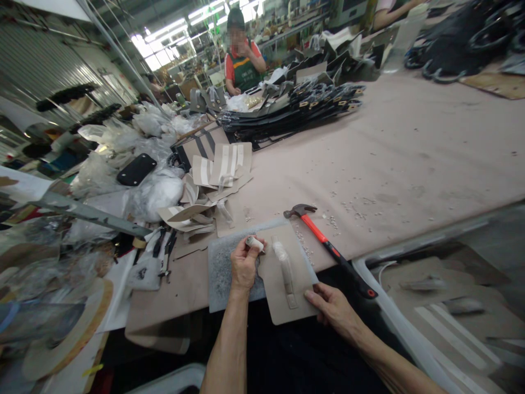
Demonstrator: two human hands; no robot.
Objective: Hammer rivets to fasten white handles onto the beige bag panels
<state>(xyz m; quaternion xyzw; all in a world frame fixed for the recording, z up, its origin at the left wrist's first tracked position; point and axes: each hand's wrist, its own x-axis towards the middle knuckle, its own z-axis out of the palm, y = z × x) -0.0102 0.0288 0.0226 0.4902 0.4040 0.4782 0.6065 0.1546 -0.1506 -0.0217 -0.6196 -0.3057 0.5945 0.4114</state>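
Note:
My left hand (pixel 243 268) is closed around a short whitish cylinder (pixel 255 243), its kind unclear, by the upper left edge of a taupe panel (pixel 270 295). My right hand (pixel 334 309) pinches the panel's lower right corner between thumb and fingers. On the panel sits a handle strap (pixel 286 273) wrapped in clear plastic. Part of the panel rests over a speckled grey pad (pixel 225 268) at the table's front edge. Just right of it lies a claw hammer (pixel 318 230) with a red and black grip, touched by neither hand.
Small metal bits (pixel 332 221) are scattered across the table (pixel 410 148). Taupe pieces (pixel 229 164) and black straps (pixel 287 115) are piled at the back. A white bin (pixel 369 271) of similar panels stands at right. A co-worker (pixel 244 60) is across the table.

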